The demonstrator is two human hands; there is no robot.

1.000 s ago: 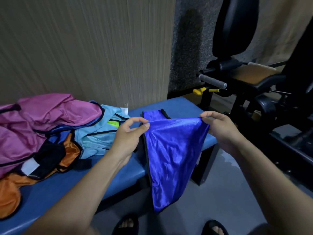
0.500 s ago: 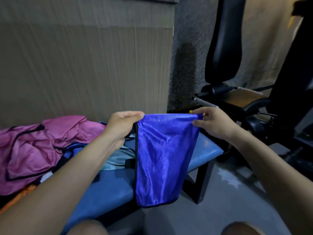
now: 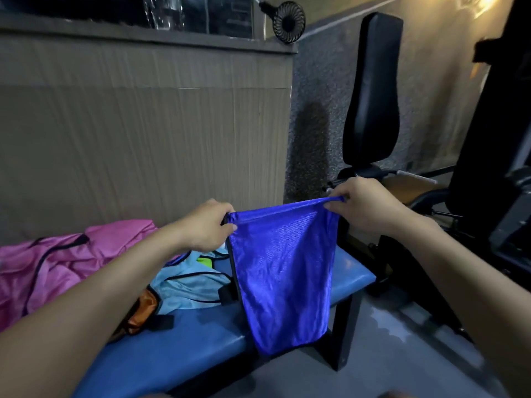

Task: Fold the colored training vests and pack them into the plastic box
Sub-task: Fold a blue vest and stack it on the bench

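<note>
A shiny royal-blue vest (image 3: 283, 271) hangs folded in the air in front of the blue padded bench (image 3: 184, 351). My left hand (image 3: 205, 225) pinches its top left corner and my right hand (image 3: 363, 206) pinches its top right corner, so the top edge is stretched level. On the bench to the left lie a pink vest (image 3: 57, 262), a light-blue vest (image 3: 192, 280) and an orange vest (image 3: 143, 308), all loose and crumpled. No plastic box is in view.
A ribbed beige wall panel (image 3: 143, 139) rises behind the bench. A black gym machine with a tall backrest (image 3: 373, 90) stands close on the right. A small black fan (image 3: 288, 20) sits on the ledge above. Grey floor (image 3: 388, 354) lies below the bench end.
Both hands have lifted the blue vest higher and pulled its top edge straight. The camera has tilted up, and the vest now hangs as a narrower folded panel.
</note>
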